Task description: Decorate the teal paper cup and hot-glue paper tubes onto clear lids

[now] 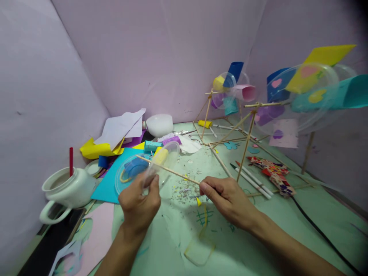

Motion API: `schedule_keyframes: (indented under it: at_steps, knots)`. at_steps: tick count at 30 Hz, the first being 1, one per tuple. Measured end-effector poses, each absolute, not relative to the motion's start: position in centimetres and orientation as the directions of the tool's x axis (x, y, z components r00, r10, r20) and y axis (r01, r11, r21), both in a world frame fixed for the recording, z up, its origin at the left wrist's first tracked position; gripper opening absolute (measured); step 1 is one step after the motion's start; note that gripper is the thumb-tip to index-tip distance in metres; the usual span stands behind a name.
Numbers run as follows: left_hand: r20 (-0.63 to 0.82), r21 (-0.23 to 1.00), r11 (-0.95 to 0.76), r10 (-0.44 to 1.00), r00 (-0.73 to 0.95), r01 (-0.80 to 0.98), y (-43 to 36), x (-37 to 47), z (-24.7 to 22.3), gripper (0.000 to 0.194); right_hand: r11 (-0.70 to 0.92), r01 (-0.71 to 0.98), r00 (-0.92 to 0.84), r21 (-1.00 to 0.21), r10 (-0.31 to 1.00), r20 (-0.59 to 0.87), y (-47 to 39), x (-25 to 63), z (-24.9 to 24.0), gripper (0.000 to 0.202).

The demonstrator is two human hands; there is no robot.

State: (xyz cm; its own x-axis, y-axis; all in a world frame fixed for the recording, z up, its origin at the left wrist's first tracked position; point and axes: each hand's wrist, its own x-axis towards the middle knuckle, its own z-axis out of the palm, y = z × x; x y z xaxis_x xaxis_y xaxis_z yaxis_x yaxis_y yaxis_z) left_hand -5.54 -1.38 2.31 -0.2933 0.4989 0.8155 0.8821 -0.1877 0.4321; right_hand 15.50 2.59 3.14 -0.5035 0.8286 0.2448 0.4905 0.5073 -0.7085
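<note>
My left hand (140, 201) pinches the rim of a clear plastic lid (173, 154), which stands tilted on edge. A thin wooden stick (181, 176) runs across the lid, its far end showing on the left side; it seems to pass through the lid. The near end of that stick is closed in my right hand (227, 195). Behind the lid lie a yellow paper roll (161, 155) and a second clear lid (117, 183) on a sheet of blue paper (105, 186). Wood shavings (184, 193) are scattered under the stick.
Two stick-frame pinwheels with coloured paper tubes, one farther (207, 115) and one nearer (249, 145), stand at the right. A cloth-wrapped tool (271, 173) with a black cord lies right of white pens (250, 180). At left are a white pot (70, 191) and pink paper (100, 234).
</note>
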Motion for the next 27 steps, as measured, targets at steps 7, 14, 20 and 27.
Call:
schedule_keyframes:
  at_steps: [7,14,20,27]
  knots:
    - [0.838,0.428,-0.075,0.405,-0.364,0.901,-1.2,-5.5,3.1,0.004,0.612,0.439,-0.521,-0.658,0.770,0.369,2.3,15.2,3.1,0.042]
    - [0.819,0.371,0.042,0.455,-0.348,0.928,-0.9,-5.8,2.7,0.011,0.872,0.407,-0.475,-0.272,0.456,0.753,1.1,14.8,2.8,0.031]
    - [0.263,0.965,-0.099,0.351,-0.899,0.244,0.0,-9.2,5.2,0.020,0.677,0.599,-0.119,-0.428,0.603,0.789,3.2,17.5,3.5,0.038]
    - [-0.039,0.974,-0.153,0.621,-0.783,-0.170,0.3,-8.2,4.8,0.023,0.250,0.935,-0.238,-0.254,0.968,0.077,4.5,13.4,1.9,0.039]
